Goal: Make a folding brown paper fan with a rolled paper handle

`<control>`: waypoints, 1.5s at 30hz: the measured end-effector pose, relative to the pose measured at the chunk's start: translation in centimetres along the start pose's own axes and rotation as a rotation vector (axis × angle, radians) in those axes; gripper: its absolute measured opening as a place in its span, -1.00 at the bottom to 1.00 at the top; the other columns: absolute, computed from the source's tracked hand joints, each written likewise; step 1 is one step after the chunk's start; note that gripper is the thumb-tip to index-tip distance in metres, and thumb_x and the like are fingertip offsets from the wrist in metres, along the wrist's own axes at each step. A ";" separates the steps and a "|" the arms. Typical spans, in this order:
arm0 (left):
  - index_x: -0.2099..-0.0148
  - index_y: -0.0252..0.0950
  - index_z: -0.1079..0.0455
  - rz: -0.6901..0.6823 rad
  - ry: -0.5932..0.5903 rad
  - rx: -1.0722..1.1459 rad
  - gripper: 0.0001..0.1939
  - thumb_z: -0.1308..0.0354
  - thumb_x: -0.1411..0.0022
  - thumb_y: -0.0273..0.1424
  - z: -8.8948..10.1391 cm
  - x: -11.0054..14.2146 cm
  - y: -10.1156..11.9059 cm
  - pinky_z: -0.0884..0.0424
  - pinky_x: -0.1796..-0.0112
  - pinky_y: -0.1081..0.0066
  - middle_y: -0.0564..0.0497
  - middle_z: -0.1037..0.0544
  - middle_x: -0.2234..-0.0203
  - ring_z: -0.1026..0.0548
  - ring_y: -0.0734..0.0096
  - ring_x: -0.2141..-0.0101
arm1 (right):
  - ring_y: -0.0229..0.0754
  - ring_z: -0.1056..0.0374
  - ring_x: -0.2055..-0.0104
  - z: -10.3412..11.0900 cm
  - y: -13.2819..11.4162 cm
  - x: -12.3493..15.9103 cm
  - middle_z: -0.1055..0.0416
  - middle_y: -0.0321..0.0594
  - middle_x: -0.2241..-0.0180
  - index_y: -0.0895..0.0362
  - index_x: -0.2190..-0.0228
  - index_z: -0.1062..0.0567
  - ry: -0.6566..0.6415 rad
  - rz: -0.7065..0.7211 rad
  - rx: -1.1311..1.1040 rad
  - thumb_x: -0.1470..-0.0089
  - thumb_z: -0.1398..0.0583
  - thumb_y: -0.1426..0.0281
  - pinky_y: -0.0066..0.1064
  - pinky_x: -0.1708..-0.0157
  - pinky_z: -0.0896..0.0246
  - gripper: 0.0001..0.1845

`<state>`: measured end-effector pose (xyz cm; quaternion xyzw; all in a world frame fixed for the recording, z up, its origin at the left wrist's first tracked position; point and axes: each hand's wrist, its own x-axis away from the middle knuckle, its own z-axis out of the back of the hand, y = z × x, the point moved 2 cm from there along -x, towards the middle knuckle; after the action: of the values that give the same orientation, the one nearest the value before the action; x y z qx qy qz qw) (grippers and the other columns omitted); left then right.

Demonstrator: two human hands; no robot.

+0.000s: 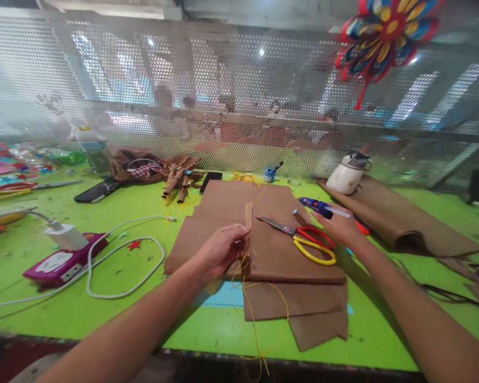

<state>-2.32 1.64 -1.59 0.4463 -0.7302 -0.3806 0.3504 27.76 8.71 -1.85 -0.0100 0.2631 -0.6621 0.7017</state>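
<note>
My left hand (227,244) is closed on a narrow folded strip of brown paper (249,217), held upright with loose yellow strings (245,282) trailing below it. My right hand (340,222) grips a blue glue gun (317,206) with its nozzle pointing left; a pale glue stick seems to stick out at its rear. Between the hands lie scissors (313,244) with one red and one yellow handle, blades partly crossed toward the left. They rest on a stack of brown paper sheets (207,229), whose lower pieces overlap toward the table's front edge.
Left on the green table (139,314) are a purple power strip (67,260) with a white charger and cable, and a black phone (98,190). Rolled paper pieces (178,178) and a small blue jar (269,174) sit behind. A white jug (348,173) stands on brown paper at right.
</note>
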 end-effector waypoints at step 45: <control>0.41 -0.35 -0.27 -0.141 -0.019 0.047 -0.82 -0.19 -0.10 -0.37 -1.3 0.2 -0.5 -0.27 0.47 0.53 0.10 -0.35 0.59 -0.34 0.60 0.57 | -0.27 -0.25 0.47 -2.4 -15.6 9.5 -0.37 -0.28 0.52 0.15 0.44 -0.39 -0.257 0.097 -0.721 -0.16 -0.05 0.20 -0.46 0.48 -0.09 -0.69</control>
<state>-1.10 0.96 -1.42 0.5012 -0.7088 -0.3913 0.3054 12.25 -1.29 -1.68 -0.3264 0.3890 -0.4865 0.7110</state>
